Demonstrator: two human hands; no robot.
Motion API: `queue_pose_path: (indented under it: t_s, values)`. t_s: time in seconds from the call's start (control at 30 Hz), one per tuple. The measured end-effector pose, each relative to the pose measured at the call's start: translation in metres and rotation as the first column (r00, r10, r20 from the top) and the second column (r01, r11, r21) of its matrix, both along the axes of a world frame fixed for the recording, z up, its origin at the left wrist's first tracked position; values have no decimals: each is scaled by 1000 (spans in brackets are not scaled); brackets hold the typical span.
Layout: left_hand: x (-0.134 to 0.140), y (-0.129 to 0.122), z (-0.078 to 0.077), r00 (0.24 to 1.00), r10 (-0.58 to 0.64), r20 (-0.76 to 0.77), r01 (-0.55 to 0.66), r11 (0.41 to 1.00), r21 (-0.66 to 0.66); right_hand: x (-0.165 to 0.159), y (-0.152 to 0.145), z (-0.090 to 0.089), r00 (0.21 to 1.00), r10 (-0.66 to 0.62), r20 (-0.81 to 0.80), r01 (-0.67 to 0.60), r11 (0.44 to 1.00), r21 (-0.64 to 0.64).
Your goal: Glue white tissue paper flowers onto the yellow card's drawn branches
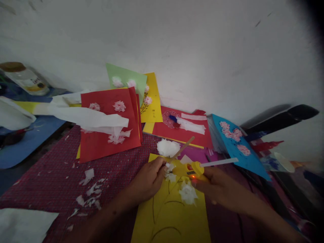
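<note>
My right hand [215, 185] is closed round a yellow hot glue gun [194, 168]. A white glue stick [220, 162] juts from its back end, and a small red light glows on its side. The gun's nozzle points left at my left hand [152, 177], whose fingers pinch a flat wooden stick [184, 145]. Crumpled white tissue paper [170, 173] is right beside those fingertips. Both hands are over a yellow sheet [174, 216] with dark curved lines drawn on it. On that sheet, near the right hand, sits a white tissue flower [188, 193].
Red sheets with pink tissue flowers [108, 101] and white strips stand at left. A blue sheet [234, 141] leans at right near a cup [283, 162]. Tissue scraps [93, 190] litter the checked cloth [55, 179]. Behind them rises a wall [182, 50]; a jar [27, 79] is far left.
</note>
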State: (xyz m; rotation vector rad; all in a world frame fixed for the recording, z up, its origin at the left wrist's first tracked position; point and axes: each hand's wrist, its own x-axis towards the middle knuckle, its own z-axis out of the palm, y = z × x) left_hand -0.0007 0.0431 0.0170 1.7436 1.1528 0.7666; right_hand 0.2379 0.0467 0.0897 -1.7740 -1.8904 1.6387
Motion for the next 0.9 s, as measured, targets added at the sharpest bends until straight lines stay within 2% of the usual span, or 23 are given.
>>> queue_pose_path:
  t_s: [0.27, 0.47, 0.9]
  values:
    - [0, 0, -2, 1000, 3, -11, -3, 1000, 0, -1, 0, -3, 1000, 12, -25, -12, 1000, 17]
    - [0, 0, -3, 1000, 3, 7, -3, 1000, 7, -2, 0, -4, 993, 66, 94, -76, 991, 108]
    - [0, -1, -3, 1000, 3, -4, -3, 1000, 14, -2, -1, -9, 979, 93, 184, -131, 970, 207]
